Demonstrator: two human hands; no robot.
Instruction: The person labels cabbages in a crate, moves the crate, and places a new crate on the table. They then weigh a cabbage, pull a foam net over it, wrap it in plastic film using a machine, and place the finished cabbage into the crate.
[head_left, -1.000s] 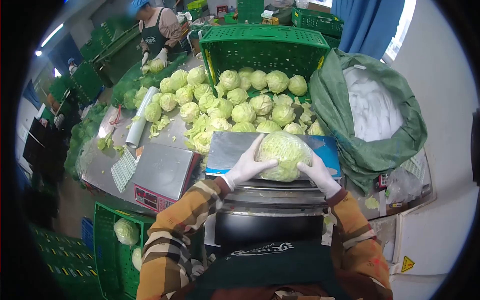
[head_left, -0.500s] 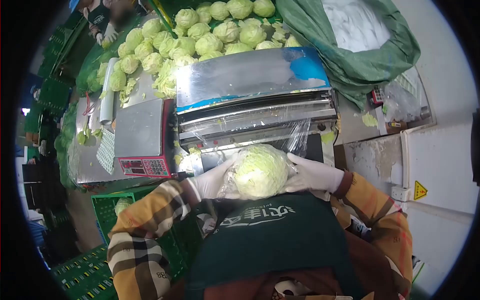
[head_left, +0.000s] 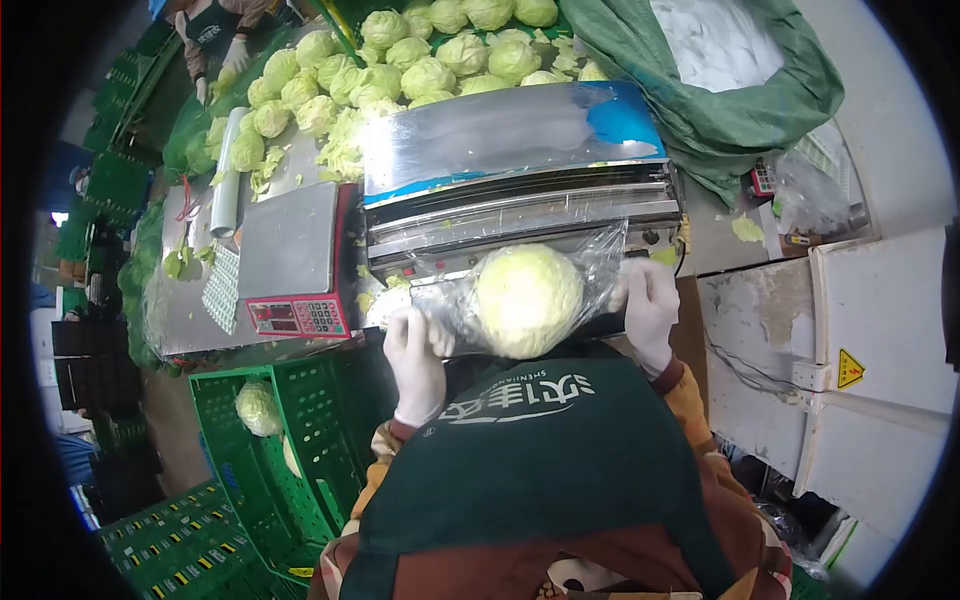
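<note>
A round, pale green cabbage [head_left: 528, 300] sits on a sheet of clear plastic film [head_left: 600, 262], between the two hands and just in front of the silver metal wrapping machine with blue patches [head_left: 500, 135]. The film spreads out to both sides of it, creased and shiny. The fingers do not touch the cabbage — they are at the film, one set on either side.

The left hand in a white glove [head_left: 415, 362] is to the cabbage's left and a little lower, its fingers curled narrow and closed on the film. The right hand in a white glove [head_left: 651, 312] is on the other side, thumb and fingers brought together on the film there. Exactly how much film each hand has bunched up is hard to tell.

Below the cabbage is the front of the wearer's dark green apron with white lettering [head_left: 520, 450]. Left of the machine is a red scale with a flat grey metal plate [head_left: 290, 245], and beyond it a white roll [head_left: 226, 175] lies on the metal table [head_left: 185, 310]. A heap of pale green cabbages [head_left: 425, 78] lies behind the machine, with a green woven sack of white material [head_left: 790, 110] to the right. At lower left, a green plastic crate [head_left: 330, 430] holds cabbages — at least two show. A co-worker in a dark apron [head_left: 208, 28] is at upper left.
</note>
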